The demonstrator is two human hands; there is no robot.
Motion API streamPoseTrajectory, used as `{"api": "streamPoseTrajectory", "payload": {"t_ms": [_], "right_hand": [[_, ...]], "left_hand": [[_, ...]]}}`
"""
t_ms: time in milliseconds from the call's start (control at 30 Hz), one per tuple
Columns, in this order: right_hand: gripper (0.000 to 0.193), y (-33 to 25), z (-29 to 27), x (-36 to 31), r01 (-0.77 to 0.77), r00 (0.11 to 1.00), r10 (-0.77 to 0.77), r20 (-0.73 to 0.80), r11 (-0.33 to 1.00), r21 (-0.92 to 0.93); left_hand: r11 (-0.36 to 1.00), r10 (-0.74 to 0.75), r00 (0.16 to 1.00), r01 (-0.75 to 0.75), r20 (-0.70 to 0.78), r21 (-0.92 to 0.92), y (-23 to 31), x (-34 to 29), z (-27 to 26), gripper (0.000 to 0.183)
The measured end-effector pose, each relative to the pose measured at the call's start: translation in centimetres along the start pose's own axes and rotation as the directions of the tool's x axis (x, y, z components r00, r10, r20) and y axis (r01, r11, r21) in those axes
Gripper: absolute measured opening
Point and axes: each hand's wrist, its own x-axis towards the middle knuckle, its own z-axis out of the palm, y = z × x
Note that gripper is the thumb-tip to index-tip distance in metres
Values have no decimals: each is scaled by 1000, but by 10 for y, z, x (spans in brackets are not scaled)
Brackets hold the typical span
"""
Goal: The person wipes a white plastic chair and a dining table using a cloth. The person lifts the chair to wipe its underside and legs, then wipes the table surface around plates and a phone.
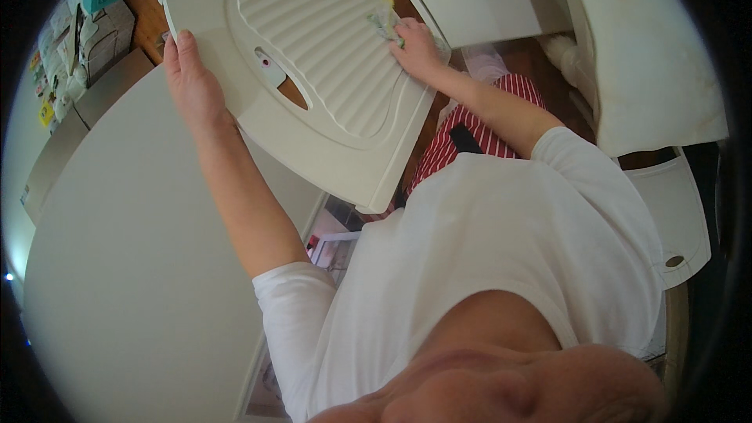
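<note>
Two hands held one cream plastic panel (pixel 333 70) before the torso (pixel 470 243), its single slot (pixel 291 94) slanting from upper left to lower right, the red mark (pixel 265 63) there unreadable. The left hand's (pixel 196 94) fingers, pressed together, gripped its left rim; the right hand's (pixel 417 48) curled fingers pinched one crumpled cloth (pixel 383 19) near its right edge.

Narrow slot (pixel 293 94) through ribbed panel (pixel 337 55)

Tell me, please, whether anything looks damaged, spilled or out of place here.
Nothing clearly stands out: I see no spill or break. The cream ribbed panel slants, but the left hand grips its edge and the right hand has a crumpled wad against it.
</note>
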Motion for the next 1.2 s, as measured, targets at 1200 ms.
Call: {"api": "streamPoseTrajectory", "payload": {"t_ms": [1200], "right_hand": [[27,-30,-11,19,59,998,-58,22,998,-13]], "left_hand": [[1000,-28,999,28,-24,-9,8,-3,8,37]]}}
